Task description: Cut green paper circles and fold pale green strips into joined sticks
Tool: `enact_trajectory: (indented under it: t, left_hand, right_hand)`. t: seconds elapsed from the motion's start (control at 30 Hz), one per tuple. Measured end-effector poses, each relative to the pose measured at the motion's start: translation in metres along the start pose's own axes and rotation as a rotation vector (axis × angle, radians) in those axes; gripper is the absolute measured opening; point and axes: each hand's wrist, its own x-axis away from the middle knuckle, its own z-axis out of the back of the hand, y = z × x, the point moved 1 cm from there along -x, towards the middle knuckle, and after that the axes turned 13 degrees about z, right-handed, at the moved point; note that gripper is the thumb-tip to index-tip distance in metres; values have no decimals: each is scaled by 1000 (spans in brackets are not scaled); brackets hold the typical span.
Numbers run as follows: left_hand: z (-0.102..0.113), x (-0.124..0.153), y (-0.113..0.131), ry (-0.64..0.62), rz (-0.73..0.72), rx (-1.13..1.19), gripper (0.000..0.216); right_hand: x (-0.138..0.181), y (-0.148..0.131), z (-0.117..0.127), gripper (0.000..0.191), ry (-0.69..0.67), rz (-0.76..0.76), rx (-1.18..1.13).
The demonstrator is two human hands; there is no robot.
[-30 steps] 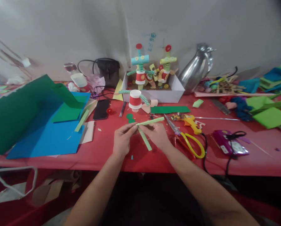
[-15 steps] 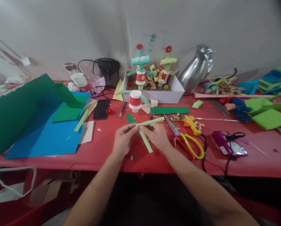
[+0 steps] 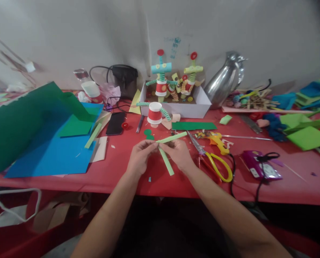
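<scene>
Two light green paper strips meet at a corner between my hands, one running up to the right, the other down toward me. My left hand pinches the joined end with thumb and forefinger. From the other side, my right hand pinches the strips close to the same corner. Just beyond the hands stands a red and white paper cup with folded spring arms. Small dark green paper circles lie between the cup and my left hand.
Yellow-handled scissors and a yellow glue gun lie right of my right hand. Behind stand a white box with cup figures and a steel jug. Blue card and a phone lie to the left.
The view has shifted very slightly. Both hands keep their pinch on the green strips at nearly the same spot.
</scene>
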Motion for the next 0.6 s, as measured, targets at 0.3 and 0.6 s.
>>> enact_trajectory:
  t: [0.3, 0.6]
  left_hand:
    - [0, -1, -3, 63, -2, -1, 30]
    - [5, -5, -2, 149, 11, 102, 29]
  right_hand:
    - [0, 0, -3, 31, -25, 26, 104]
    - [13, 0, 2, 15, 22, 326, 537]
